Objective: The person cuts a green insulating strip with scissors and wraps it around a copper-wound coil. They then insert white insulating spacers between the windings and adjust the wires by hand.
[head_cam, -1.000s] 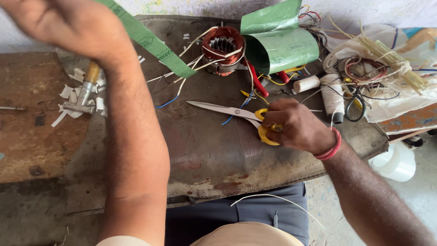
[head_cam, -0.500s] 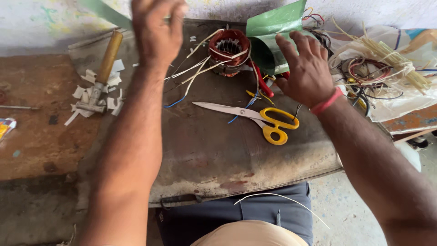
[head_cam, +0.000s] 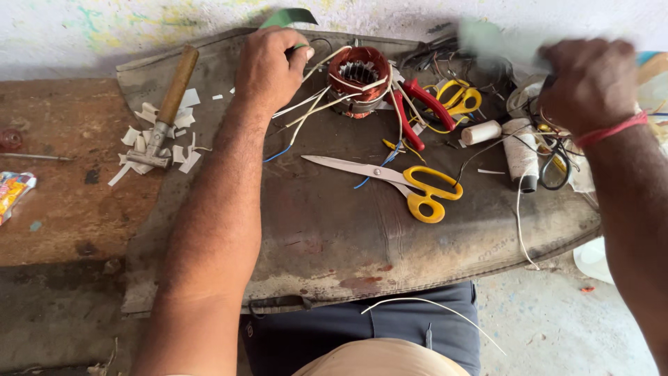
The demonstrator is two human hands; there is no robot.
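My left hand (head_cam: 270, 69) is closed on the end of a green strip (head_cam: 291, 17) at the back of the bench, beside a copper-wound motor stator (head_cam: 359, 80) with white leads fanning out. My right hand (head_cam: 591, 83), a red band at its wrist, is closed on a blurred pale green sheet (head_cam: 497, 43) raised over the pile of wires at the right. Yellow-handled scissors (head_cam: 400, 182) lie untouched on the dark mat (head_cam: 334, 237) between my arms.
Red-handled pliers (head_cam: 416, 110) and smaller yellow scissors (head_cam: 459, 97) lie by the stator. White thread spools (head_cam: 518, 152) sit right of them. A wooden-handled hammer (head_cam: 169, 104) rests among paper scraps at left. The brown bench top (head_cam: 56, 202) extends left.
My right hand left the scissors, reached to the green sheet and lifted it to the right. My left hand came down from the upper left to the bench beside the stator.
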